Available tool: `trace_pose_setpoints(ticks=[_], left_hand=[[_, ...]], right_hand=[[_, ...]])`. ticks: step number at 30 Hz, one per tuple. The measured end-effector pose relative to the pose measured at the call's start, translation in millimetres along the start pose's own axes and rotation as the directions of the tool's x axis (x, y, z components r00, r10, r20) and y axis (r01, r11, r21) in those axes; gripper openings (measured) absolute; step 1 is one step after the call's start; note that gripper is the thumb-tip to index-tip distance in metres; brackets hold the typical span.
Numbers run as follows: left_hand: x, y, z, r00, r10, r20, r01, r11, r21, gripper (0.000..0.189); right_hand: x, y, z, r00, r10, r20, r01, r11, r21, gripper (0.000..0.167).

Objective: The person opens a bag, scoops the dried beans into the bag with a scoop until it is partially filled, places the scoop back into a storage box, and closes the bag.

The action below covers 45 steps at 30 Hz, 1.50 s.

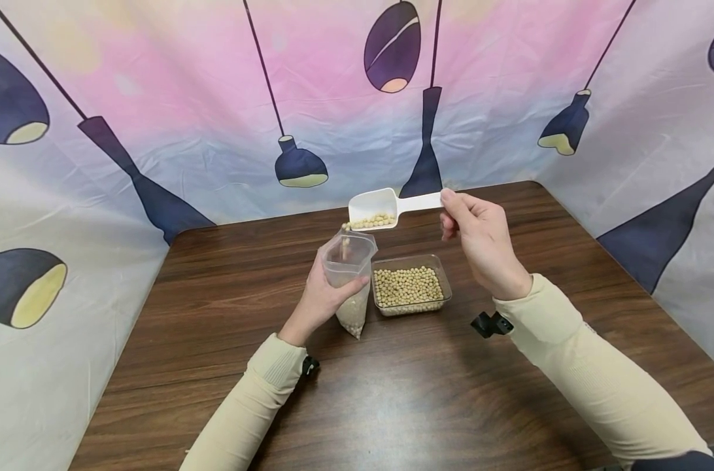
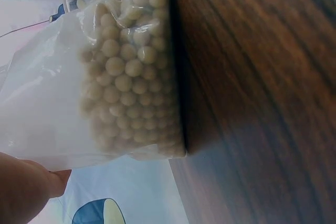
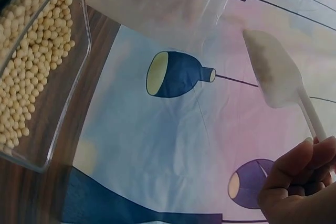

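Observation:
My right hand [image 1: 485, 239] pinches the handle of a white scoop [image 1: 418, 202] above the bag, its mouth tipped to the left. Soybeans [image 1: 376, 221] lie in the scoop, and some fall from its lip into the bag's open top. A clear plastic bag [image 2: 47, 93] stands on the table, its lower part filled with soybeans [image 2: 131, 82]. Around the bag's upper part curls my left hand [image 1: 324, 294], with the thumb on the near side. In the right wrist view the scoop [image 3: 273, 72] shows from its underside.
Just right of the bag, a clear rectangular container [image 1: 445, 304] of soybeans sits on the dark wooden table [image 1: 216, 314]. Behind and beside the table hangs a cloth [image 1: 216, 98] printed with lamps.

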<state>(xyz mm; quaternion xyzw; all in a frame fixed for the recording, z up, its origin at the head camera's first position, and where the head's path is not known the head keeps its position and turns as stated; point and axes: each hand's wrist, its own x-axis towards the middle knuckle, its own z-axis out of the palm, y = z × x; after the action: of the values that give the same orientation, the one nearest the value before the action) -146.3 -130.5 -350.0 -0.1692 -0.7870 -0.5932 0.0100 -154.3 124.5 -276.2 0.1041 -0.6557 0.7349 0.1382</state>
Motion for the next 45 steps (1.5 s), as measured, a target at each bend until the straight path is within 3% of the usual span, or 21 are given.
trace_pose_setpoints(ticks=[7,12,17,19,20,22,24,25,27,29,31,33,36,39,42,45], left_hand=[[0.9,-0.7,0.1,1.0,0.018,0.001,-0.018,1.0,-0.004,0.083],[1.3,-0.6,0.4,1.0,0.006,-0.004,-0.006,1.0,0.0,0.082],[0.5,-1.4,0.9,1.0,0.021,-0.001,-0.021,1.0,-0.002,0.081],[0.5,-2.2,1.1,1.0,0.028,-0.002,-0.028,1.0,-0.005,0.081],[0.7,-2.5,1.3,1.0,0.031,-0.002,-0.031,1.0,-0.006,0.081],[1.2,-3.5,1.5,1.0,0.031,-0.003,-0.031,1.0,-0.006,0.081],[1.6,-4.2,1.6,1.0,0.031,-0.006,-0.031,1.0,-0.002,0.081],[1.6,-4.3,1.6,0.999,0.031,-0.008,-0.031,1.0,0.001,0.081],[1.6,-4.4,1.6,0.999,0.033,-0.012,-0.033,0.999,0.008,0.081],[1.4,-4.0,1.9,0.999,0.038,-0.016,-0.038,0.999,0.009,0.081],[1.1,-3.8,2.1,0.999,0.044,-0.018,-0.044,0.999,0.006,0.081],[0.8,-3.8,2.1,0.999,0.048,-0.019,-0.048,0.999,0.004,0.081],[0.3,-4.0,1.8,0.999,0.048,-0.02,-0.048,0.999,0.001,0.081],[-0.1,-4.5,1.4,0.999,0.048,-0.024,-0.048,0.999,0.0,0.081],[-0.5,-5.4,1.1,0.998,0.054,-0.029,-0.054,0.999,0.002,0.08],[-1.1,-6.7,0.5,0.997,0.072,-0.042,-0.072,0.997,0.006,0.08]], right_hand=[[-2.8,-5,0,0.991,-0.135,-0.01,0.131,0.973,-0.191,0.033],[-5.1,-9,3,0.973,-0.228,0.013,0.221,0.922,-0.319,0.031],[-11.3,-15,7,0.941,-0.335,0.038,0.32,0.85,-0.419,0.026],[-13.1,-17,6,0.907,-0.42,0.042,0.389,0.794,-0.467,0.024],[-13.3,-16,5,0.879,-0.475,0.05,0.435,0.753,-0.494,0.023],[-13.1,-14,1,0.815,-0.573,0.09,0.509,0.633,-0.583,0.023],[-12.5,-11,-4,0.784,-0.603,0.15,0.524,0.511,-0.682,0.023],[-12.5,-8,-6,0.786,-0.59,0.184,0.514,0.459,-0.725,0.023],[-13.9,-2,-10,0.833,-0.501,0.234,0.455,0.381,-0.804,0.025],[-16.2,5,-12,0.89,-0.378,0.254,0.388,0.336,-0.858,0.026],[-18.6,13,-14,0.92,-0.284,0.269,0.352,0.299,-0.887,0.028],[-20.7,20,-15,0.932,-0.223,0.286,0.341,0.274,-0.899,0.031],[-21.9,29,-18,0.932,-0.18,0.315,0.352,0.244,-0.904,0.034],[-20.9,35,-21,0.942,-0.127,0.309,0.332,0.244,-0.911,0.035],[-18.3,39,-26,0.967,-0.017,0.254,0.247,0.306,-0.92,0.034],[-15.6,41,-35,0.976,0.122,0.178,0.111,0.426,-0.898,0.034]])
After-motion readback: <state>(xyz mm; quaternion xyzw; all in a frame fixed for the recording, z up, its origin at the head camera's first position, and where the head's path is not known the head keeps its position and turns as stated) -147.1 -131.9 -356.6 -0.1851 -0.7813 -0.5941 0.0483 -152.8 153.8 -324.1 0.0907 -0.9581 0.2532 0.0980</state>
